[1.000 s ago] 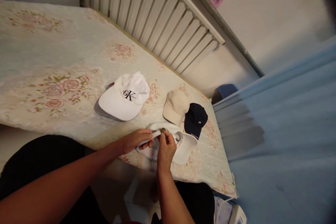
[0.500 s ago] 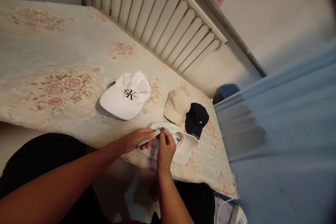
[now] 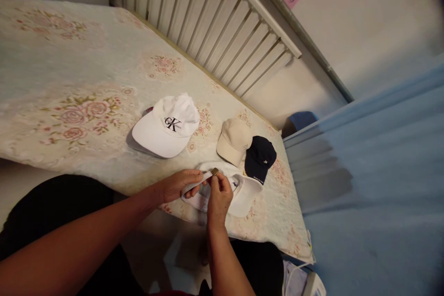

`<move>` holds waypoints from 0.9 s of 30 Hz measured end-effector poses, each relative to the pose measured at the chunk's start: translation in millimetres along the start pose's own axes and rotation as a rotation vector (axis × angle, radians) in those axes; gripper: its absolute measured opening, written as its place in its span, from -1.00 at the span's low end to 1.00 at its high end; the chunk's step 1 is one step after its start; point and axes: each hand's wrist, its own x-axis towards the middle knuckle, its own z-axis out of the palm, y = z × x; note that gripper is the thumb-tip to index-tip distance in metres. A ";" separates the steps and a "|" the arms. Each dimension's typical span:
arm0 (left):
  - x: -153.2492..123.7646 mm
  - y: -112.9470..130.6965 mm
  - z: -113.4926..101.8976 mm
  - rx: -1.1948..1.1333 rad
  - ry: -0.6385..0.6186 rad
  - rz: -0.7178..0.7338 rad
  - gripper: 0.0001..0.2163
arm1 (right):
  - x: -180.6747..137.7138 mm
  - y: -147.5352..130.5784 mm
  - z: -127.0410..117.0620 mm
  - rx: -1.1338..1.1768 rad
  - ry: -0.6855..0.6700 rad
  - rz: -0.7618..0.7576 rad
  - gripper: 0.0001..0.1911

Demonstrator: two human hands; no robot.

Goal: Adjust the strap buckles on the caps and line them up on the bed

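Cap strap (image 3: 198, 182) – a pale band with a small brass buckle (image 3: 215, 171) at its tip – is stretched between both hands, just above the white cap (image 3: 244, 192) it belongs to. The cap lies at the near edge of the flowered mattress (image 3: 86, 69). The left hand (image 3: 179, 186) has its fingers curled shut over the strap with the thumb on top. The right hand (image 3: 218, 198) pinches thumb and forefinger closed at the buckle end (how much of the metal it grips I cannot tell).

Both grips are fingertip pinches on a thin, smooth band, so I judge a hard pull could slip the buckle free. With the cap so close to the edge, a tug toward the lap might drag it off – or a push might shove its brim against the dark cap (image 3: 259, 157) just beside it.
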 end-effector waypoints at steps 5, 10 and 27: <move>-0.8 0.3 0.1 -0.021 -0.013 0.003 -0.68 | -0.7 0.7 0.0 0.011 0.001 -0.003 -0.76; -1.6 0.0 1.2 -0.003 -0.025 0.021 -0.69 | -0.7 3.1 0.6 0.021 0.014 0.002 -0.77; 2.4 -8.1 2.5 -0.085 -0.004 0.024 -0.70 | -2.3 3.0 4.3 0.024 0.000 -0.017 -0.77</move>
